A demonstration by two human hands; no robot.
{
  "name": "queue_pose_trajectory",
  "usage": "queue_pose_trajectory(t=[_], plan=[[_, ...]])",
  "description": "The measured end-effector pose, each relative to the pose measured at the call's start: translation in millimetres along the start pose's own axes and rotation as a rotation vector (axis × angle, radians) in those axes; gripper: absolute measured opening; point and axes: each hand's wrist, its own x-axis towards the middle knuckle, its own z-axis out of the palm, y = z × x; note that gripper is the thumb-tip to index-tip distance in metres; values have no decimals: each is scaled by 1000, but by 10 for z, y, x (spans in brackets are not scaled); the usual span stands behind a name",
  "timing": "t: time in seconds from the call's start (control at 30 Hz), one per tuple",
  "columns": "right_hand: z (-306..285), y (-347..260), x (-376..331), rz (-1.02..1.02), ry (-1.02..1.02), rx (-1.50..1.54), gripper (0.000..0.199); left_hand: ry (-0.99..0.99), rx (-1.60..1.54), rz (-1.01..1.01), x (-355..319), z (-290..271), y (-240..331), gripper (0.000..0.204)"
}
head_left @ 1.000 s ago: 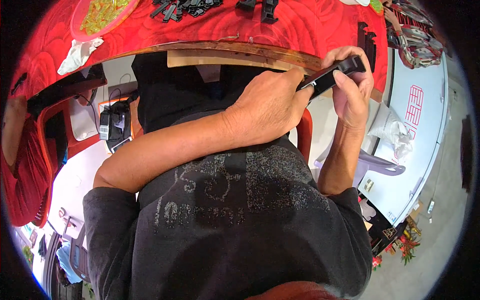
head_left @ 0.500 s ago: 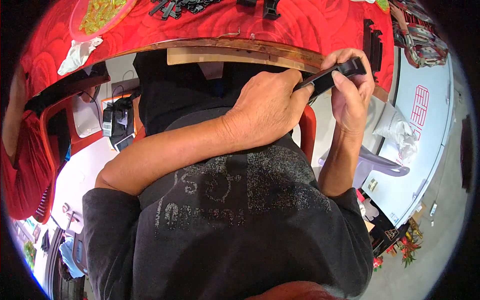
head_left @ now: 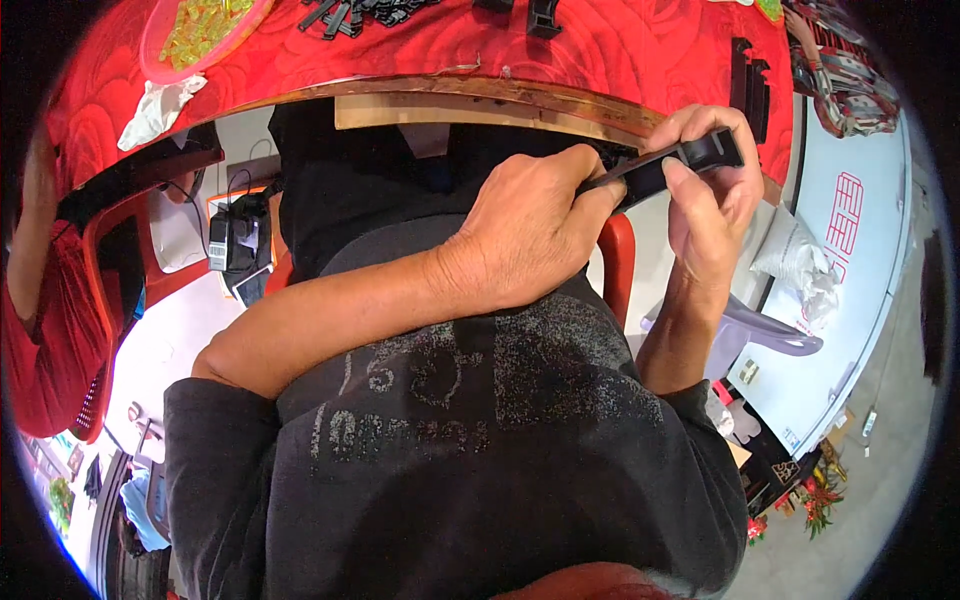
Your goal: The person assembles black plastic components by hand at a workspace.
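Both hands grip one long black plastic piece (head_left: 646, 178) with raised edges, held at a slant just off the table's front edge. My left hand (head_left: 535, 225) reaches across my body and pinches its lower left end between thumb and fingers. At the upper right end, my right hand (head_left: 712, 195) wraps its fingers behind the piece, with the thumb pressed on its near side. Part of the piece is hidden by my left fingers.
A red-clothed table (head_left: 420, 75) with a wooden edge curves ahead. On it are a pink basin (head_left: 150, 62) of yellow pieces, a pile of black strips (head_left: 365, 15), a white cloth (head_left: 160, 108) and stacked black parts (head_left: 750, 90). A red chair (head_left: 95, 300) stands left.
The black plastic piece has tilted slightly, showing more of its inner side. My right hand has shifted a little right and down with its end; my left hand keeps its grip.
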Motion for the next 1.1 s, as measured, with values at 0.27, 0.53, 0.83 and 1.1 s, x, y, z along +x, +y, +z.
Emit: queue_pose_trajectory(t=[0.27, 0.53, 0.83, 1.1], plan=[[-8, 180, 67, 66, 27, 94, 35, -40, -12, -17, 43, -19, -66, 21], [-109, 273, 47, 49, 33, 134, 36, -74, 7, 188, -81, -182, -24, 30], [-140, 302, 49, 24, 9, 148, 36, -123, 252, 494, -192, -277, -160, 40], [-129, 311, 38, 41, -3, 139, 36, -131, 231, 543, -151, -296, -164, 39]])
